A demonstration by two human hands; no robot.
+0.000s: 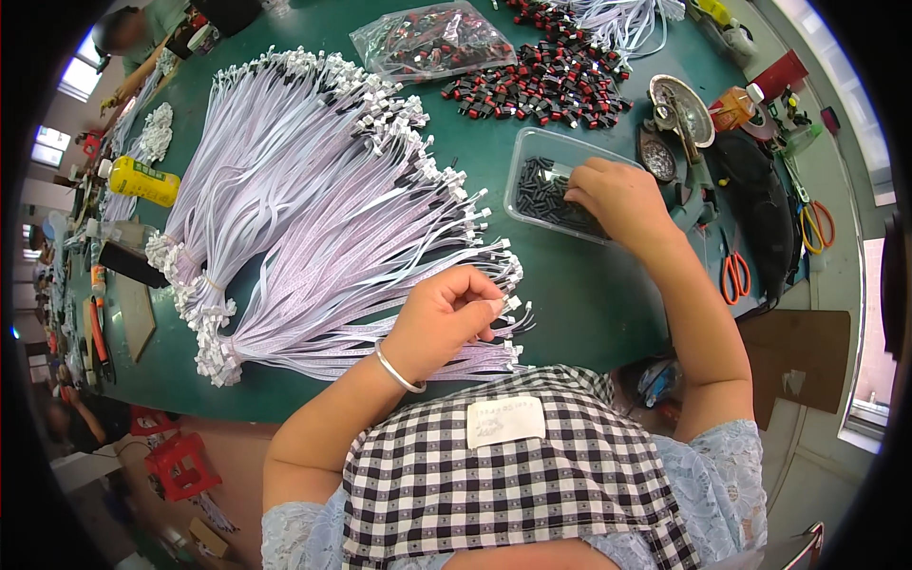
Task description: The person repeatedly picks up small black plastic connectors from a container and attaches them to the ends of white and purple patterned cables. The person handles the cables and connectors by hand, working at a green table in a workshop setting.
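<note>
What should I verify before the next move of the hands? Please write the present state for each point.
1. Right hand at the clear tub: ok, its fingers reach in over the black tubes.
2. Supply of black tubes: ok, many lie in the tub.
3. Left hand gripping a single connector: cannot tell, the fingers hide most of what is between them.
4. White cables with ends lined up evenly: not ok, the ends fan out unevenly.
5. Orange-handled scissors away from both hands: ok, they lie at the right.
</note>
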